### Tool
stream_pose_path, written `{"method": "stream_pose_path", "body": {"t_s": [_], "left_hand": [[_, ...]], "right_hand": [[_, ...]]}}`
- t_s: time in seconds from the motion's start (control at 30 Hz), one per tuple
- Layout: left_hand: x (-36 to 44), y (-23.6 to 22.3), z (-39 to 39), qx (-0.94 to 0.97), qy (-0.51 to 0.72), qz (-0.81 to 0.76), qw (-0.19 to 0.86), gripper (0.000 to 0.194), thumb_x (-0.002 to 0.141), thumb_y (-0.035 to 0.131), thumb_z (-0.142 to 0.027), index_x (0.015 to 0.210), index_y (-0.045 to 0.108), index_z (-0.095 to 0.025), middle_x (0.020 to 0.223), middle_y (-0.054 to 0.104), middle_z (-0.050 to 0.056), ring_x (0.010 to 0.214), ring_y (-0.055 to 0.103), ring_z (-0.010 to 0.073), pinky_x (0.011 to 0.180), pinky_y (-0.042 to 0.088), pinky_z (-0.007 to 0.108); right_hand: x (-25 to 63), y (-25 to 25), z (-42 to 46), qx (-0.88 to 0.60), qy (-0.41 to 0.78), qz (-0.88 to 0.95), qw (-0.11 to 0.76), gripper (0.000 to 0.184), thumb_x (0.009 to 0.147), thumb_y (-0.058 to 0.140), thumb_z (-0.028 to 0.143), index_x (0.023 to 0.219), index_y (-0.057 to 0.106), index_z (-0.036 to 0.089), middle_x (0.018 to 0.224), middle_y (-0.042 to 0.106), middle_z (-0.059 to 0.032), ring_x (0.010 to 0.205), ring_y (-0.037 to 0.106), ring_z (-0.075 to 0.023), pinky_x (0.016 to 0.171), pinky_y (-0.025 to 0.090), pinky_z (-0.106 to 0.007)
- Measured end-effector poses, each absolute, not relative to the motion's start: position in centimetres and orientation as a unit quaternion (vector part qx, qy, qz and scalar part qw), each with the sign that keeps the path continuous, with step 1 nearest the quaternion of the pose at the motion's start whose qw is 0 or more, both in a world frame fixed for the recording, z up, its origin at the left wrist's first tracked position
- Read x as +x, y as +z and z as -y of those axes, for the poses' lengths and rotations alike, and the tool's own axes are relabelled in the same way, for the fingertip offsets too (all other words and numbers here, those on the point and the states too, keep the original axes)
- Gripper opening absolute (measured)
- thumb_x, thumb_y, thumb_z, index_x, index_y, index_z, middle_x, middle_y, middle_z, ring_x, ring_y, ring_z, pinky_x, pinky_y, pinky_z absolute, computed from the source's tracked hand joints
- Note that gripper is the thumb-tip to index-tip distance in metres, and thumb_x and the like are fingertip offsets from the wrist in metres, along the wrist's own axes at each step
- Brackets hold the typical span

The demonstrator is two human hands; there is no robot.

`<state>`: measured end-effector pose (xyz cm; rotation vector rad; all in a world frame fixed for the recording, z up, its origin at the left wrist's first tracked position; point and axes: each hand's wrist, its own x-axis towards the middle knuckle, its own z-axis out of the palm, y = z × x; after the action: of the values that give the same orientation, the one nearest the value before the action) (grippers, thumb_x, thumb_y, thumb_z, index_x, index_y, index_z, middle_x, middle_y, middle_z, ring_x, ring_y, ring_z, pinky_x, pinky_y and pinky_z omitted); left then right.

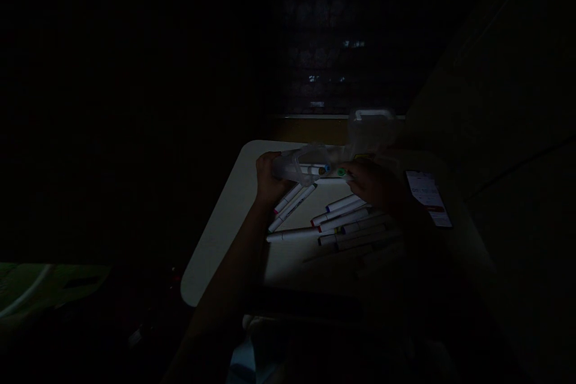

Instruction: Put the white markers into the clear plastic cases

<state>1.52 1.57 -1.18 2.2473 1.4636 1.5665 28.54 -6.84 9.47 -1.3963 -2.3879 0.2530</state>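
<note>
My left hand is closed around a clear plastic case tipped on its side, its mouth facing right. Inside it lie a few white markers with blue and brown ends. My right hand is closed on a white marker with a green end, just right of the case's mouth. Below the hands, several white markers with red, blue and dark ends lie scattered on the white table. Deep shadow hides most of the right hand's fingers.
Behind my right hand stands another clear plastic piece with a handle. A lit phone lies at the table's right side. A dark wall or curtain rises behind the table. The room is very dim.
</note>
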Motion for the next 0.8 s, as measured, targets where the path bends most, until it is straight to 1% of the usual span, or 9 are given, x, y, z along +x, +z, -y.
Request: {"method": "stream_pose_path", "body": {"t_s": [0.1,0.2,0.27,0.33,0.43,0.57,0.7,0.8], "left_hand": [[1.5,-1.3,-1.5,0.727,0.510,-0.460,0.009,0.059,0.061,0.074,-0.041,0.112,0.052,-0.021,0.111,0.058,0.009,0.108,0.055,0.0290,0.095,0.045,0.044],[1.4,-1.3,-1.5,0.726,0.498,-0.474,0.007,0.059,0.061,0.073,-0.039,0.113,0.051,-0.021,0.111,0.058,0.010,0.108,0.055,0.0293,0.095,0.045,0.045],[1.5,-1.3,-1.4,0.725,0.500,-0.473,0.010,0.058,0.062,0.073,-0.038,0.113,0.051,-0.021,0.111,0.057,0.010,0.108,0.055,0.0293,0.094,0.045,0.045],[1.5,-1.2,-1.3,0.723,0.507,-0.468,0.010,0.056,0.062,0.072,-0.036,0.112,0.052,-0.021,0.111,0.057,0.010,0.108,0.055,0.0292,0.093,0.046,0.045],[1.6,-1.0,-1.2,0.720,0.505,-0.476,0.012,0.055,0.062,0.072,-0.035,0.111,0.052,-0.022,0.109,0.058,0.009,0.107,0.055,0.0293,0.093,0.046,0.045],[1.6,-0.9,-1.1,0.719,0.499,-0.483,0.019,0.054,0.061,0.072,-0.036,0.110,0.052,-0.022,0.107,0.058,0.009,0.105,0.055,0.0289,0.093,0.046,0.045],[1.6,-1.0,-1.2,0.722,0.501,-0.476,0.013,0.056,0.061,0.073,-0.037,0.111,0.052,-0.021,0.109,0.058,0.009,0.106,0.055,0.0290,0.093,0.045,0.045],[1.5,-1.2,-1.3,0.722,0.502,-0.477,0.009,0.058,0.061,0.073,-0.040,0.112,0.052,-0.021,0.110,0.058,0.010,0.107,0.055,0.0293,0.094,0.045,0.045]], "right_hand": [[29.5,10.8,7.6,-0.522,0.054,0.818,0.236,0.044,0.083,0.055,0.015,0.127,0.059,0.015,0.108,0.068,-0.0112,0.088,0.063,-0.0198,0.080,0.051,-0.031],[30.6,11.9,8.6,-0.536,0.049,0.784,0.311,0.049,0.082,0.057,0.018,0.131,0.054,0.020,0.092,0.068,-0.0042,0.072,0.062,-0.0143,0.069,0.052,-0.026],[31.2,12.6,9.3,-0.530,0.034,0.768,0.359,0.048,0.083,0.058,0.020,0.131,0.053,0.024,0.083,0.065,-0.0006,0.067,0.060,-0.0127,0.063,0.051,-0.023],[31.7,13.3,10.0,-0.515,0.008,0.757,0.401,0.045,0.083,0.059,0.022,0.127,0.055,0.026,0.083,0.064,-0.0004,0.067,0.061,-0.0127,0.060,0.052,-0.023],[31.9,14.4,11.0,-0.501,-0.041,0.737,0.452,0.036,0.084,0.060,0.023,0.120,0.059,0.025,0.093,0.066,-0.0034,0.072,0.063,-0.0136,0.063,0.055,-0.026],[31.0,15.3,11.9,-0.457,-0.084,0.749,0.472,0.029,0.083,0.063,0.025,0.112,0.059,0.025,0.095,0.069,-0.0039,0.076,0.065,-0.0148,0.066,0.057,-0.028],[29.0,14.9,12.2,-0.481,-0.045,0.719,0.499,0.016,0.086,0.061,0.025,0.102,0.063,0.025,0.097,0.071,-0.0034,0.085,0.067,-0.0166,0.072,0.057,-0.030],[27.6,14.2,11.9,-0.484,-0.010,0.736,0.473,0.013,0.085,0.062,0.024,0.097,0.065,0.025,0.097,0.073,-0.0025,0.087,0.068,-0.0170,0.075,0.057,-0.030]]}}
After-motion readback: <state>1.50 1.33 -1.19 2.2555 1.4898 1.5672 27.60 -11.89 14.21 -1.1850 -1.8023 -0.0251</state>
